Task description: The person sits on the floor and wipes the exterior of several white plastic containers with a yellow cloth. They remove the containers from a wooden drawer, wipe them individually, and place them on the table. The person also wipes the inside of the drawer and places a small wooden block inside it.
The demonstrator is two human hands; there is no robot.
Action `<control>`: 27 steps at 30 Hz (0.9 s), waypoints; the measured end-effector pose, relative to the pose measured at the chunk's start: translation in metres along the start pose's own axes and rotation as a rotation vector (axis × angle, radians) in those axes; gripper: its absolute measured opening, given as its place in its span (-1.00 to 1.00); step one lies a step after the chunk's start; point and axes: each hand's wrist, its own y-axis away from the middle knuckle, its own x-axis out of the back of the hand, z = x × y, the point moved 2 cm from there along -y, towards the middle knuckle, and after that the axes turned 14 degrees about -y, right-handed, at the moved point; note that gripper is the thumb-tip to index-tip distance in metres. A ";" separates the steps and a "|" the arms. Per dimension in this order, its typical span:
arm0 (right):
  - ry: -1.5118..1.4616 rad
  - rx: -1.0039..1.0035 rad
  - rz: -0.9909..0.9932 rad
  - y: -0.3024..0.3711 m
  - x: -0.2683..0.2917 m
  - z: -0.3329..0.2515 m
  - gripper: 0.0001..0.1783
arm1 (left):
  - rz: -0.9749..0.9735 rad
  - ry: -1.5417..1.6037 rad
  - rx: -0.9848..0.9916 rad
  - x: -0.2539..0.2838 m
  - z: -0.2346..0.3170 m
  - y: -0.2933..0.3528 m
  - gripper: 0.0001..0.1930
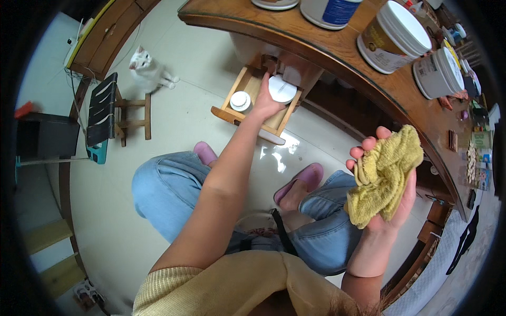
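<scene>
My left hand (267, 101) reaches into a pulled-out wooden drawer (273, 138) under the desk, its fingers closed around the side of a white round-lidded tub (283, 89). Part of the fingers is hidden behind the tub. A smaller white jar (241, 101) stands in the drawer to the left of that hand. Raised at the right, my right hand (396, 206) grips a crumpled yellow cloth (387, 174), with its fingertips curled over the cloth's left edge.
Several white tubs, one of them gold-labelled (387, 39), stand on the brown wooden desk (284, 26). A white cat (147, 71) sits on the floor at the far left, near a wooden stool (132, 118). My pink slippers (311, 176) are below the drawer.
</scene>
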 end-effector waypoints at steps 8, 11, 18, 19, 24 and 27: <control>0.091 -0.035 -0.014 -0.008 0.004 -0.002 -0.30 | 0.139 -0.433 -0.163 0.012 0.017 0.027 -0.04; 0.178 -0.041 -0.018 -0.012 0.001 0.001 -0.32 | 0.219 -0.309 -0.105 0.027 0.040 0.055 -0.06; 0.241 0.210 -0.011 -0.011 -0.015 0.009 -0.49 | 0.342 -0.016 -0.518 0.086 0.163 0.160 0.18; 0.237 0.267 -0.034 -0.012 -0.021 0.012 -0.50 | 0.344 0.037 -0.629 0.089 0.175 0.173 0.21; 1.445 0.667 -0.492 -0.010 -0.043 0.037 -0.53 | 0.466 -0.125 -0.821 0.104 0.183 0.209 0.24; 1.610 0.586 -0.727 0.011 -0.051 0.063 -0.47 | 0.494 -0.107 -0.769 0.124 0.168 0.217 0.26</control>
